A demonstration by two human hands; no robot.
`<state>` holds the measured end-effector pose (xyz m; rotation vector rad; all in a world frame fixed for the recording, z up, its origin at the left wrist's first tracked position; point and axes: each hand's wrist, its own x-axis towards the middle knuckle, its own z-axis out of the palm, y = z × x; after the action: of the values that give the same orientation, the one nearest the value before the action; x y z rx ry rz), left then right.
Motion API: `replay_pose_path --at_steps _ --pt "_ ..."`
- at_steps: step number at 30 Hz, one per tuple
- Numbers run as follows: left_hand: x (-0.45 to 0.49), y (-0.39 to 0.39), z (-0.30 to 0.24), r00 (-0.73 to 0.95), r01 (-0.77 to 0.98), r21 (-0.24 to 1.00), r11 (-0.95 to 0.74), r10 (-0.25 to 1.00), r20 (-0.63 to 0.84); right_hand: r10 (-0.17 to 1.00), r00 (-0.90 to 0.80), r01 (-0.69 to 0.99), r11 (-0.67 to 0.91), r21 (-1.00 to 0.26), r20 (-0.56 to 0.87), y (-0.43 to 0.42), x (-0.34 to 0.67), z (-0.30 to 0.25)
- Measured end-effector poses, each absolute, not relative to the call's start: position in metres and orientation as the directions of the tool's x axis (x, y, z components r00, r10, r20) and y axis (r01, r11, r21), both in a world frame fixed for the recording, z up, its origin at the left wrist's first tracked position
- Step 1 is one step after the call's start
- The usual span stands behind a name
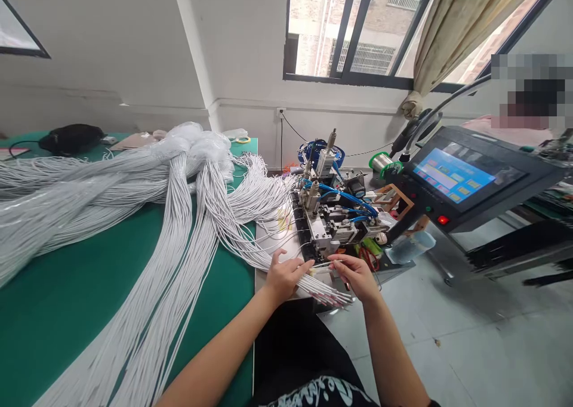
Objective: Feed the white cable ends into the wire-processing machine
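Note:
My left hand (285, 277) lies palm down over a bundle of thin white cables (320, 287), its fingers spread apart and partly hidden beneath. My right hand (358, 277) is closed in a pinch on a single white cable (323, 265), just in front of the machine. The held cable runs leftward toward my left thumb. Below the hands, the bundle's ends, some of them reddish, fan out past the edge of the white work surface (275, 238). Right beyond my fingers stands a bench machine (329, 216) with metal cylinders and blue air hoses.
Long bundles of white cable (152, 287) cover the green table (58, 323) at left, with plastic wrap (192, 141) around their upper part. A control screen (454, 174) stands at right. A wire spool (382, 163) is behind the machine. Another person (505, 126) is at far right.

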<state>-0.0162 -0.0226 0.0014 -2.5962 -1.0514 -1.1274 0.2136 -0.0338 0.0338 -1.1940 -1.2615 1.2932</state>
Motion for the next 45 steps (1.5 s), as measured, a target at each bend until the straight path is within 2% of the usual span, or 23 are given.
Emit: replay_pose_path --at_steps 4,7,14,19,22,25,27,31,34,38,45 --pt "-0.015 -0.024 0.005 0.494 0.633 0.14 -0.762 0.536 0.685 0.99 0.139 -0.07 0.0 -0.998 -0.01 -0.028 0.202 0.026" --pt "-0.013 -0.025 0.006 0.477 0.632 0.168 -0.757 0.551 0.685 0.977 0.214 -0.075 0.012 -0.997 -0.004 -0.028 0.195 0.024" --pt "-0.01 -0.025 0.006 0.454 0.674 0.213 -0.707 0.624 0.635 0.995 0.096 -0.06 0.022 -0.998 0.016 -0.026 0.194 0.018" --pt "-0.01 -0.024 0.005 0.461 0.714 0.215 -0.667 0.678 0.572 1.0 0.005 -0.09 -0.018 -0.996 -0.019 -0.024 0.2 0.011" --pt "-0.01 -0.024 0.005 0.462 0.737 0.215 -0.641 0.71 0.532 0.998 -0.036 -0.052 -0.062 -0.997 -0.06 -0.022 0.204 0.008" --pt "-0.011 -0.024 0.007 0.47 0.744 0.208 -0.634 0.72 0.511 0.998 -0.022 0.08 -0.063 -0.995 -0.065 -0.02 0.208 0.006" --pt "-0.011 -0.024 0.007 0.476 0.746 0.201 -0.635 0.719 0.506 1.0 0.0 0.209 -0.017 -0.978 -0.018 -0.018 0.21 0.005" --pt "-0.012 -0.024 0.007 0.481 0.751 0.181 -0.635 0.714 0.508 0.996 0.02 0.462 0.069 -0.884 0.088 -0.015 0.214 0.002" --pt "-0.011 -0.024 0.006 0.476 0.758 0.177 -0.628 0.717 0.509 0.992 -0.005 0.554 0.106 -0.826 0.124 -0.014 0.214 0.001" --pt "-0.009 -0.024 0.007 0.452 0.792 0.167 -0.587 0.748 0.486 0.99 -0.027 0.533 0.133 -0.836 0.14 -0.01 0.212 -0.002" --pt "-0.007 -0.023 0.01 0.433 0.811 0.194 -0.552 0.79 0.435 0.991 -0.068 0.382 0.13 -0.915 0.112 0.001 0.21 -0.014"
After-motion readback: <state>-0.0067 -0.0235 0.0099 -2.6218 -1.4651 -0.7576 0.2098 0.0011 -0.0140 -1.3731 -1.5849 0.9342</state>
